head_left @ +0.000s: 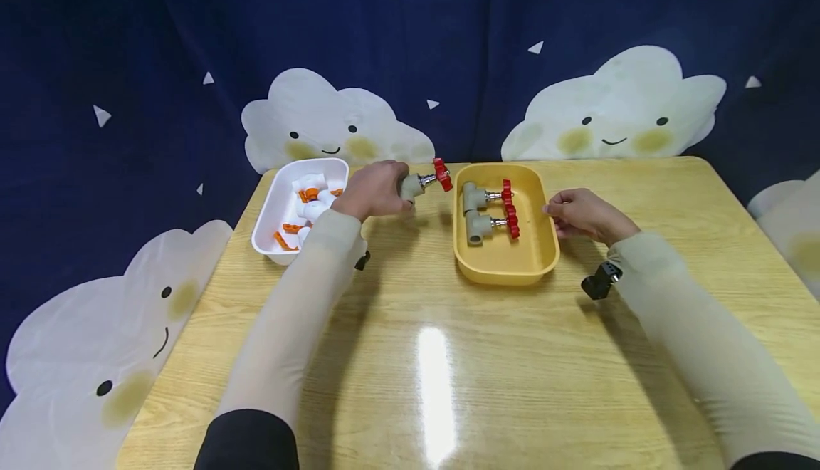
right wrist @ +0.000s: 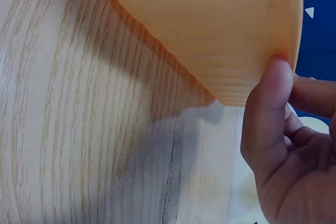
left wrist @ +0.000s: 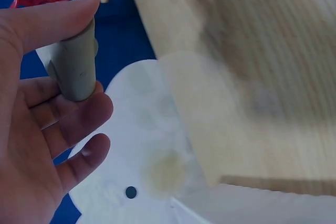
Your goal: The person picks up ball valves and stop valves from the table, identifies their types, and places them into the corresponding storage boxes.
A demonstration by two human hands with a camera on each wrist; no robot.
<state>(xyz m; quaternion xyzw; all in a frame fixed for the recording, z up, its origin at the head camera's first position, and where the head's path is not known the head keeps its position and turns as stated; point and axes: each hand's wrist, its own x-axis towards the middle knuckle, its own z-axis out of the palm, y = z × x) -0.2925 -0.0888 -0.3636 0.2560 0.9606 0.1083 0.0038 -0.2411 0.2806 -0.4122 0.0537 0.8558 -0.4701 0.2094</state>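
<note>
My left hand [head_left: 378, 191] grips a grey pipe valve [left wrist: 77, 66] with a red handwheel, held above the table between the two bins. In the left wrist view the thumb lies across the grey body and the fingers curl behind it. Two more grey valves [head_left: 475, 226] with red handwheels lie in the yellow bin [head_left: 506, 270], along its left side. At that bin's right rim my right hand [head_left: 586, 215] pinches the edge between thumb and fingers, also seen in the right wrist view.
A white bin [head_left: 272, 238] at the left holds several white pipe fittings [head_left: 312, 209] and orange-handled pieces [head_left: 285, 241]. Both bins stand on a wooden table [head_left: 512, 370], near its far edge. Behind hangs a dark blue curtain [head_left: 461, 43] with cloud prints.
</note>
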